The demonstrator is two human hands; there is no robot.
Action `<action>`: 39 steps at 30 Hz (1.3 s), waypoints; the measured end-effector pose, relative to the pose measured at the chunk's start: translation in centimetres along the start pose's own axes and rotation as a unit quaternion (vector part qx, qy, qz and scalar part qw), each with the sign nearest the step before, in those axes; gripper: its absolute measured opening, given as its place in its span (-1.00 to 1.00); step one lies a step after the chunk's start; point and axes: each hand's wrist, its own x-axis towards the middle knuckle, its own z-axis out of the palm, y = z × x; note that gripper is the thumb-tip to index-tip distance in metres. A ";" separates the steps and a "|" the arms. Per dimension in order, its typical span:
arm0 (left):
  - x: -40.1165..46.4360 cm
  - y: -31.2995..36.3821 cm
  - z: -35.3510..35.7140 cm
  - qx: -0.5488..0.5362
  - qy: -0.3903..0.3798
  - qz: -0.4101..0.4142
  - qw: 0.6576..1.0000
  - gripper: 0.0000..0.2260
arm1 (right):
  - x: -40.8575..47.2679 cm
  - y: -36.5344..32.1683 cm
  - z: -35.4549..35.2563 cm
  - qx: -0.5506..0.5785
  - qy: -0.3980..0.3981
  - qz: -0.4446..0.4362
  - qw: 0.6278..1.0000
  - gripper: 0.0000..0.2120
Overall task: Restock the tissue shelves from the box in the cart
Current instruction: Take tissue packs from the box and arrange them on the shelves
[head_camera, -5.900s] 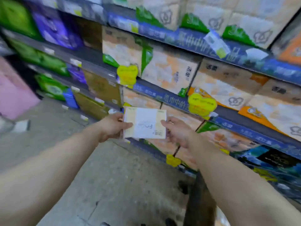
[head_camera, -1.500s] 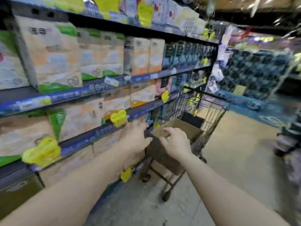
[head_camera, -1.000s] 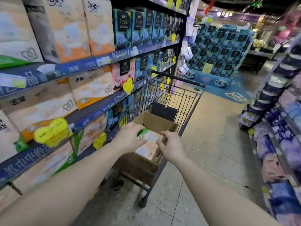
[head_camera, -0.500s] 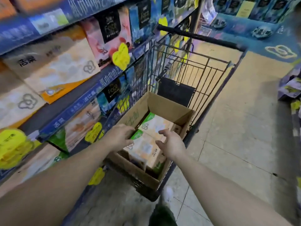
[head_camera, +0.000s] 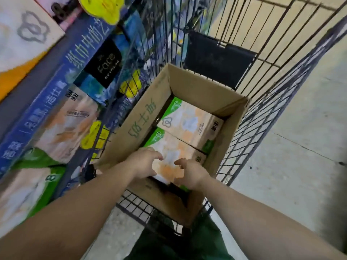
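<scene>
An open cardboard box (head_camera: 142, 117) stands in a wire shopping cart (head_camera: 262, 117). Inside lie tissue packs printed in white, orange and green: a near pack (head_camera: 170, 152) and a far pack (head_camera: 189, 122). My left hand (head_camera: 143, 162) and my right hand (head_camera: 189, 174) are down inside the box over the near pack, fingers loosely curved, one at each side of it. Neither hand plainly grips the pack. The tissue shelves (head_camera: 56, 87) run along the left, filled with similar packs.
Yellow price tags (head_camera: 93, 134) hang from the blue shelf edge beside the cart. A black flap (head_camera: 217, 57) closes the cart's far end. Tiled floor (head_camera: 300, 147) lies to the right. Green trousers (head_camera: 178, 241) show below the cart's near end.
I have leaned in over the cart. Both hands have dropped from above the box's near rim into the box, down to the near tissue pack.
</scene>
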 end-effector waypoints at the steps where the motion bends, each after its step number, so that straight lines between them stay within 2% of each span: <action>1: 0.9 -0.1 0.4 0.033 -0.030 0.014 0.999 -0.45 | 0.5 0.0 0.5 -0.014 -0.020 0.002 1.000 -0.38; 3: 2.0 -0.4 1.4 0.069 -0.086 0.026 0.994 -0.46 | 1.4 0.0 1.4 -0.030 -0.051 0.006 0.998 -0.34; 5: 2.3 -0.6 2.5 0.077 -0.117 0.032 0.990 -0.55 | 2.2 -0.1 2.1 -0.020 -0.068 0.010 0.997 -0.32; 9: 2.8 -1.6 3.7 0.038 -0.096 0.045 0.994 -0.81 | 3.3 0.5 2.8 0.011 -0.069 0.041 0.997 -0.33; 15: 4.8 -3.0 0.8 -0.102 -0.034 0.018 0.994 -0.76 | 4.7 1.4 1.9 0.080 -0.054 0.079 0.992 -0.36; 18: 5.3 -4.1 0.7 -0.235 0.013 -0.025 0.972 -0.77 | 5.4 1.5 1.2 0.133 -0.023 0.104 0.985 -0.32; 22: 5.5 -4.6 1.8 -0.334 0.044 -0.084 0.938 -0.73 | 6.1 2.4 1.0 0.154 -0.013 0.131 0.979 -0.31; 24: 5.3 -4.7 2.0 -0.356 0.038 -0.096 0.929 -0.69 | 6.3 2.7 1.2 0.157 -0.021 0.134 0.978 -0.32; 26: 5.3 -4.6 1.5 -0.348 0.023 -0.084 0.934 -0.68 | 6.3 2.5 1.5 0.165 -0.048 0.122 0.978 -0.33; 28: 5.3 -4.6 0.4 -0.363 0.014 -0.074 0.929 -0.73 | 6.2 2.2 1.9 0.182 -0.089 0.110 0.973 -0.37; 31: 5.3 -4.7 -0.9 -0.441 0.013 -0.077 0.894 -0.94 | 6.3 2.2 2.5 0.259 -0.079 0.106 0.957 -0.52; 35: 5.0 -4.9 -1.0 -0.515 0.016 -0.106 0.850 -0.92 | 6.2 2.4 1.2 0.458 -0.003 0.159 0.874 -0.81; 39: 3.8 -4.1 -0.7 -0.659 0.001 -0.141 0.739 -0.89 | 5.6 1.7 -1.5 0.576 0.026 0.154 0.802 -0.78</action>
